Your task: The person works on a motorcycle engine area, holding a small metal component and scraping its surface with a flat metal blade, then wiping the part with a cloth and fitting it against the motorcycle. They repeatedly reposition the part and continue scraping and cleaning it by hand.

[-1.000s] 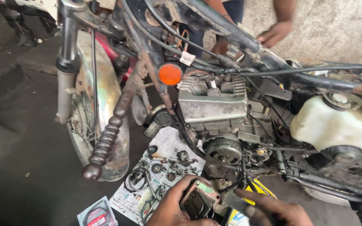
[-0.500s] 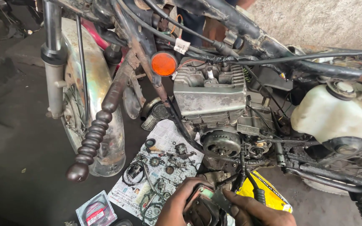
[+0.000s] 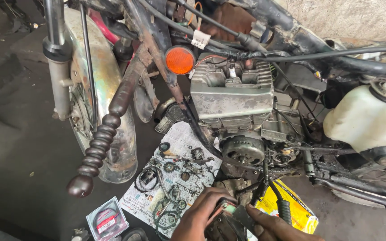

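Garage floor: both hands clasping engine part.

The scene is lit by soft daylight, and no hard shadows are seen. The floor at the left is left dark and dull. A little shine is seen on the white tank and the orange reflector. Most things are seen sharp. The hands at the bottom edge are slightly blurred.

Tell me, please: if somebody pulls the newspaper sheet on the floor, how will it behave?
The newspaper sheet is thin, so it would likely bend or tear. The small gears and rings lie loose on it, so they would probably roll or slide off.
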